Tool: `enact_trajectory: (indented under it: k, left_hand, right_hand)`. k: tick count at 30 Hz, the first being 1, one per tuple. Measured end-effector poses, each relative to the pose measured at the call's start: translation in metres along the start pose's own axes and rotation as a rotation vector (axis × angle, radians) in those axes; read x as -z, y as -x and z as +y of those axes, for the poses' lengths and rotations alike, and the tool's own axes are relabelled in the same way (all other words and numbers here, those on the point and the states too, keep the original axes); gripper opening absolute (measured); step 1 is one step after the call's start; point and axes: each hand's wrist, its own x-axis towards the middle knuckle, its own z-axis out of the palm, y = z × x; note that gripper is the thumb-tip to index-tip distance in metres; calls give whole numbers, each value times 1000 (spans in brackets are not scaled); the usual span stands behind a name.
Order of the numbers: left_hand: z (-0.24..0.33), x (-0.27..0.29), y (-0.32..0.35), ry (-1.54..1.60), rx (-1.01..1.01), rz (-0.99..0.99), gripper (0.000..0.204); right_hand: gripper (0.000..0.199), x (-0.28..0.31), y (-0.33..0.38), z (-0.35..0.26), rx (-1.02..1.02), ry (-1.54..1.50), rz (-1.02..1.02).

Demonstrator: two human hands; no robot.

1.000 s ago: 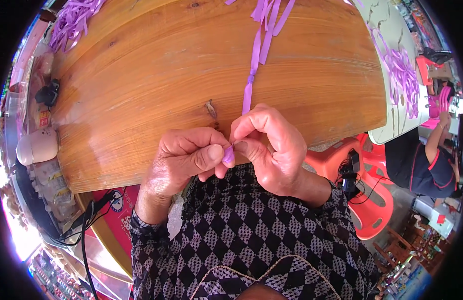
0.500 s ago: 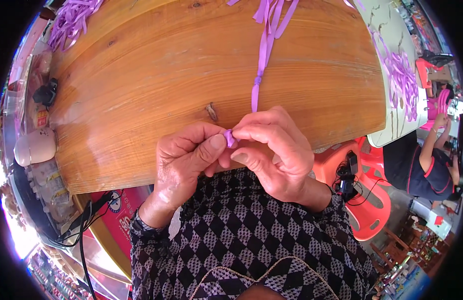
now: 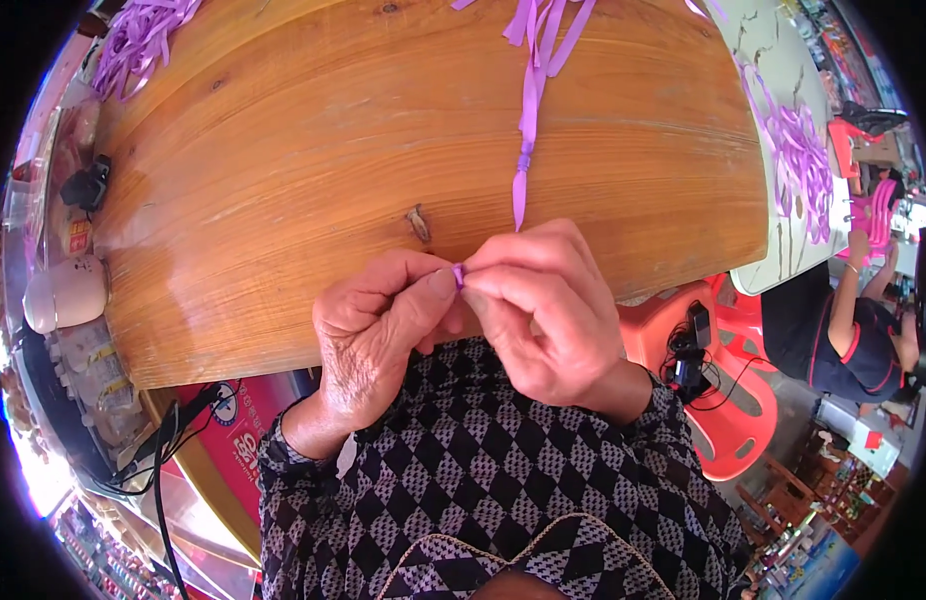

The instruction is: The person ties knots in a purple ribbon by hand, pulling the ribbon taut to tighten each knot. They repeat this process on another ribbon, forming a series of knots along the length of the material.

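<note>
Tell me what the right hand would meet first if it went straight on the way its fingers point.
The ribbon pinched in the left hand: the right hand points leftward and seems to touch it, though depth is unclear. Just beyond are the left hand's fingers.

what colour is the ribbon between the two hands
The ribbon is purple, seen best in the head view, the only one.

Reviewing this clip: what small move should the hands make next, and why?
Probably a gentle outward pull by the right hand while the left hand grips: both hands' fingertips meet at the small, bunched bit of purple ribbon, so that might snug it.
</note>
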Motion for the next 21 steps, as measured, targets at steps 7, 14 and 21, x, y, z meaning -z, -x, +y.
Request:
enact_trajectory:
  k: [7,14,21]
  left_hand:
    - [5,0,-3,67,68,29,18]
    - [3,-3,-3,70,-3,32,17]
    - [5,-6,0,110,27,-13,17]
  right_hand:
    - [20,9,8,2,-64,-125,28]
    - [21,8,2,0,-118,-133,-75]
    - [16,9,2,-1,-222,-216,-44]
